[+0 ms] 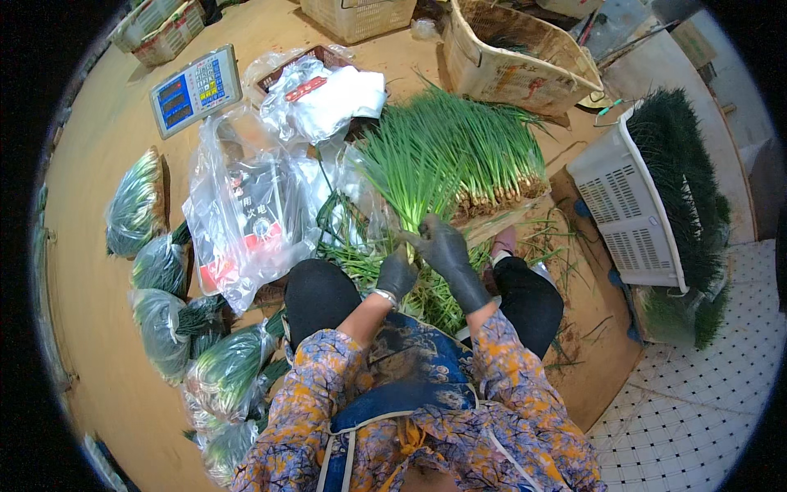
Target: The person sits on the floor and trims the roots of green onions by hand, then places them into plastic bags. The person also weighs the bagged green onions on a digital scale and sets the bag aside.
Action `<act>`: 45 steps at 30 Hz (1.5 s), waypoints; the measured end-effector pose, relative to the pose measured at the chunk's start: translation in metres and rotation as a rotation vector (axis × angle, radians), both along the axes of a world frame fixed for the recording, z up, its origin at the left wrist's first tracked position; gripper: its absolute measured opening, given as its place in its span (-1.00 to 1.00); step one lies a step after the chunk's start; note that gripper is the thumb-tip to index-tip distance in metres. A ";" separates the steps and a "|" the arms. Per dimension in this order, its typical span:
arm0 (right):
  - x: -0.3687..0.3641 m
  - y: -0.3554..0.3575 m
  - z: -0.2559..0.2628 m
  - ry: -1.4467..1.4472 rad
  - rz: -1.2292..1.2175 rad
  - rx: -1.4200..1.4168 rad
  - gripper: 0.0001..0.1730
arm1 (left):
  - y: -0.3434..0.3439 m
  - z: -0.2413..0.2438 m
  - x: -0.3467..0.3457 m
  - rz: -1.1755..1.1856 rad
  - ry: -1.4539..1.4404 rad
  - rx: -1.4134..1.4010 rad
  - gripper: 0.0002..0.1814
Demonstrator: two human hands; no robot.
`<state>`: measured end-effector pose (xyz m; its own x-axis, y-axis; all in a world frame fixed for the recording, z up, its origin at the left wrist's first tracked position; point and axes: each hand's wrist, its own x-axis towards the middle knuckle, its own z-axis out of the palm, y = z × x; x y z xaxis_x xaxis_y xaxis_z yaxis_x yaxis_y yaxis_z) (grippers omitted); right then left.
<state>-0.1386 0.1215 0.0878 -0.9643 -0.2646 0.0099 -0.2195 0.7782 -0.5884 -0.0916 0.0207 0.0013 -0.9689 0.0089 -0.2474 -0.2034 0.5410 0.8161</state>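
Observation:
My left hand [398,271], in a dark glove, grips the lower end of a bunch of green onions [413,190] between my knees. At the right side of the same stems is my right hand [446,249], also gloved, its fingers bent against them. The leaves of the bunch fan out away from me. Just beyond, a large pile of green onions [467,141] lies with its roots and soil toward the right. Loose leaves and trimmings [433,301] lie below my hands. Clear plastic bags [246,209] are spread to the left, near a digital scale [195,91].
Several bagged green onion bundles [230,372] line the left side. A basket [270,77] heaped with plastic bags stands ahead. A dirty plastic crate [516,74] stands at the back right, and a white crate [627,203] with dark greens at the right.

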 end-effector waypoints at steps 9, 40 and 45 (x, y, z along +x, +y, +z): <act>-0.009 0.006 -0.041 0.216 -0.022 0.091 -0.80 | -0.005 0.004 0.008 0.076 0.150 0.059 -0.60; 0.006 0.029 -0.099 -0.839 -0.100 -1.735 -0.49 | -0.014 0.013 -0.009 -0.453 0.101 -0.460 -0.66; -0.014 0.021 -0.085 -0.891 -0.182 -1.808 -0.44 | -0.024 0.017 -0.019 -0.467 0.364 -0.673 -0.70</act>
<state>-0.1530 0.1429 0.0030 -0.8581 -0.4170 -0.2995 0.5122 -0.7363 -0.4421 -0.1103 -0.0033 0.0183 -0.9222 0.3861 -0.0209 0.3671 0.8911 0.2669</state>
